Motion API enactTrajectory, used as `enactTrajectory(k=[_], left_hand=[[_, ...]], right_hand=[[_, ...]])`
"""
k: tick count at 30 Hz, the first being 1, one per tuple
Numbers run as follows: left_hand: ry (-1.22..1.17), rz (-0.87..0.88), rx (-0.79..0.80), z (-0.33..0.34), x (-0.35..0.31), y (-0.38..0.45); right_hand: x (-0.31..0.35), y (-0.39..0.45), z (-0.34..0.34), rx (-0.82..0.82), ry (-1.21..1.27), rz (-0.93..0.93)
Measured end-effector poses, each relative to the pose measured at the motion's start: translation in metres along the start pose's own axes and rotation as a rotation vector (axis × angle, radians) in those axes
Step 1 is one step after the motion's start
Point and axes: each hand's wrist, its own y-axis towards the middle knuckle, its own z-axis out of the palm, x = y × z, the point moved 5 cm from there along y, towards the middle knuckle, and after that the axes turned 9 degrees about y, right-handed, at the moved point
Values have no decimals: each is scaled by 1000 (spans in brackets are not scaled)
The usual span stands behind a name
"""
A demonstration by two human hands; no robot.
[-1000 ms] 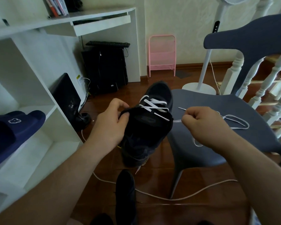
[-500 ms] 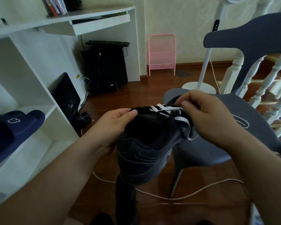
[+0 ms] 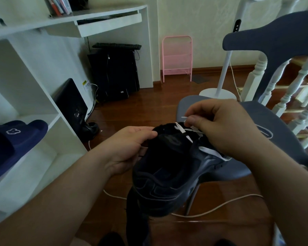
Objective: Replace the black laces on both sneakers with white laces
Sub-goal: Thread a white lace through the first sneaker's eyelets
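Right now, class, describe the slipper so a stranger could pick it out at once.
Find the white shelf unit on the left wall. On its lower shelf lies a navy slipper, alone there. A small white emblem on its strap sets it apart from the black sneaker.

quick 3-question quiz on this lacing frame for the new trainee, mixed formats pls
1. True or false: the right hand pinches the white lace near its tip, above the sneaker.
2. Multiple choice: where does the left hand grip the sneaker? A) by the sole B) at the side of its upper, near the tongue C) by the toe
3. Fill in: the object on the white shelf at the left is a dark blue ____.

Key: 1 true; 2 B; 3 slipper
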Motion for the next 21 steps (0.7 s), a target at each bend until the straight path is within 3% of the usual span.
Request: enactTrajectory(k=[6,21], left_hand=[[-12,-6,101,8,1,-3],[60,45,121,6,1,-2]], right_hand=[[6,0,0,7,-51,-21],[1,-1,-10,-63,36,4]])
